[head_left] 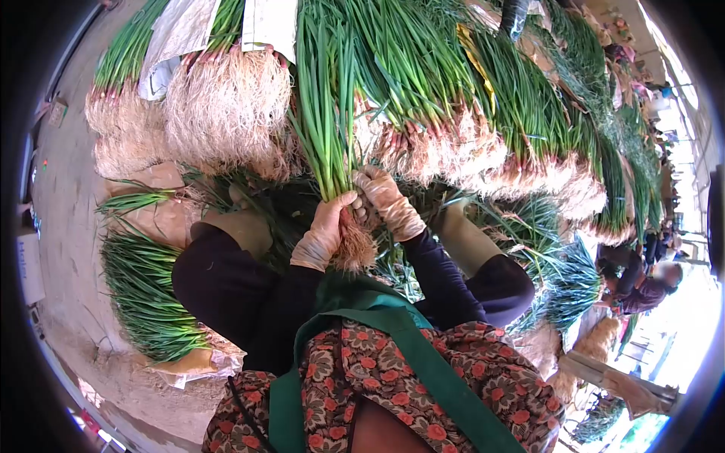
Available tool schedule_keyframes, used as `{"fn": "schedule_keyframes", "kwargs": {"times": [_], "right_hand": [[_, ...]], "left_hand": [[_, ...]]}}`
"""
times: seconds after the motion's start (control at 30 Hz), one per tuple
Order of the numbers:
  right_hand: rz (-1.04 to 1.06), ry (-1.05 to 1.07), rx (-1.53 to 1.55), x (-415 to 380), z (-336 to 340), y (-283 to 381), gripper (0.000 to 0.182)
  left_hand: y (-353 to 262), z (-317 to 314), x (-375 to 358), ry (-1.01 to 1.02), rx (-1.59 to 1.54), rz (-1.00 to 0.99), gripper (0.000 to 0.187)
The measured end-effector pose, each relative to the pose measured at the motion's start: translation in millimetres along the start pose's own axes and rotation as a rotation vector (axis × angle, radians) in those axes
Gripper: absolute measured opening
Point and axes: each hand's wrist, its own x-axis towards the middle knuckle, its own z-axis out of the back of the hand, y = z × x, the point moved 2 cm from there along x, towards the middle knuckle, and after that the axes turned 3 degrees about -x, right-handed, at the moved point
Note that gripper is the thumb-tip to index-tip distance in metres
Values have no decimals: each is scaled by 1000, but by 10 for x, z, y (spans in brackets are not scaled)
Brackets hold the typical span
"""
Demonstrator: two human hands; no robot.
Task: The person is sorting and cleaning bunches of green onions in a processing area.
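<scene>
Both my hands wear thin, translucent gloves and meet in front of my lap. My left hand (328, 228) is closed around a bunch of spring onions (326, 140) just above the roots, its thumb across the stems. The green leaves point away from me, and the pale, tangled roots (355, 245) hang toward my body. My right hand (383, 198) is closed beside the same stems, with its fingers curled at their base. Part of its grip is hidden behind the stems and roots.
A long row of spring onions (423, 83) lies beyond my hands, roots toward me. More bundles lie at the left (143, 283) and right (570, 279). Loose green leaves (283, 211) cover the ground between my knees. Another person (646, 291) is at the far right.
</scene>
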Motion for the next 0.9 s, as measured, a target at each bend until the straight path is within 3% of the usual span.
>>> {"fn": "schedule_keyframes", "kwargs": {"times": [0.07, 0.13, 0.17, 0.23, 0.27, 0.33, 0.37, 0.4, 0.43, 0.47, 0.5, 0.53, 0.6, 0.63, 0.67, 0.73, 0.77, 0.83, 0.87, 0.9], "right_hand": [[36, -143, -184, 51, 3, -131, 16], [427, -570, -1097, 189, 301, -403, 18], [297, -508, -1228, 260, 647, -661, 23], [-20, 2, -1658, -3, 865, -743, 30], [-269, 193, -1547, -150, 861, -651, 29], [-120, 212, -1042, -265, 1110, -517, 47], [57, 68, -1402, -103, 1293, -505, 47], [182, -144, -1753, 52, 1479, -497, 47], [398, -390, -1782, 227, 1539, -322, 43], [603, -651, -1770, 386, 1594, -147, 40], [647, -603, -874, 354, 1462, 266, 38], [514, -737, -1033, 492, 1398, 430, 41], [419, -656, -1402, 613, 1323, 487, 46], [199, -484, -1225, 417, 1044, 704, 46], [43, -458, -1053, 435, 958, 631, 41], [255, -151, -323, 211, 749, 251, 34], [365, 47, -315, 146, 638, 64, 29], [503, 93, -639, -90, 402, -159, 22], [521, -62, -978, -220, 319, -154, 20], [748, -74, -1107, -241, 379, -80, 19]], "left_hand": [[-25, -7, 0, 53, -24, 1, 16], [5, -35, -6, 73, -74, 22, 15], [6, -60, -40, 105, -99, 38, 14], [-43, -90, -68, 150, -120, 40, 18], [-87, -122, -90, 153, -118, 59, 22], [-182, -174, -126, 161, -108, 108, 32], [-113, -13, -1, 277, -136, 228, 45], [-112, -72, -18, 228, -126, 189, 46], [-125, -186, -68, 179, -112, 148, 46], [-145, -246, -98, 130, -94, 106, 47], [-126, -190, -58, 218, -128, 151, 45], [-126, -141, -28, 231, -144, 153, 44], [-101, -86, 15, 258, -185, 158, 44], [-94, -62, 31, 242, -181, 144, 40], [-148, -117, 13, 190, -127, 119, 39], [-244, -264, -102, 70, -32, 75, 36], [-211, -197, -73, 32, -24, 98, 33], [-131, -114, -21, 33, -110, 131, 32], [-95, -106, -11, 37, -151, 148, 32], [-79, -117, -6, 40, -150, 148, 32]]}}
